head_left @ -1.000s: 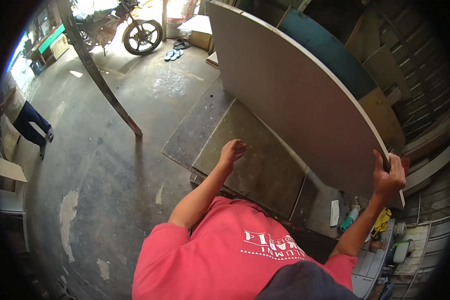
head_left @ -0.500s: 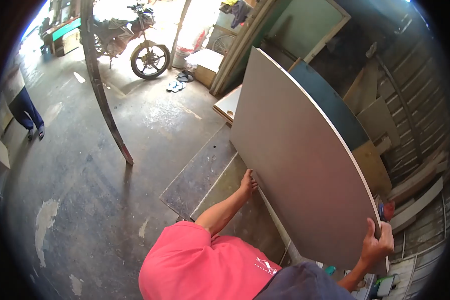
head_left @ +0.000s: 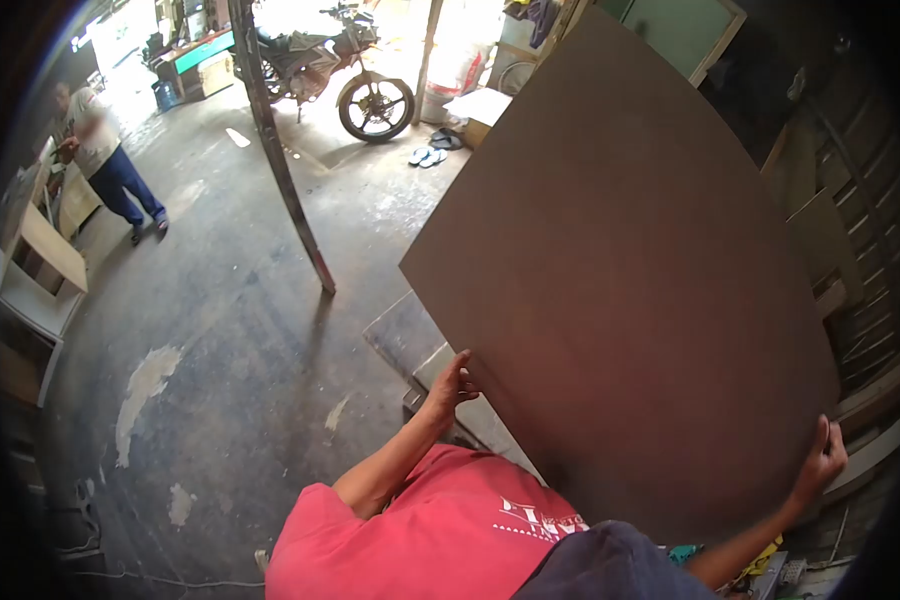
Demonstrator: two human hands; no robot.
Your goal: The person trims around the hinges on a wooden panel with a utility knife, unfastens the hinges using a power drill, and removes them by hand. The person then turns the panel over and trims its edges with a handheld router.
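Note:
A large brown-grey board (head_left: 630,260) is tilted in front of me and covers most of the worktable (head_left: 400,335). My left hand (head_left: 453,388) grips its near left edge, thumb on the face and fingers partly hidden beneath. At the board's lower right edge, my right hand (head_left: 822,458) is closed on it, the thumb on the near face. Only the table's left corner and a strip beside my left forearm show.
A wooden post (head_left: 288,175) stands left of the board. Another person (head_left: 110,160) stands at the far left near cabinets (head_left: 50,245). Behind are a motorcycle (head_left: 370,105) and slippers (head_left: 428,157). Boards (head_left: 820,240) lean at the right wall.
The board has gone from nearly upright to tilted, its face turned more toward me and its left corner lifted off the table. My left hand, first free, now holds its edge.

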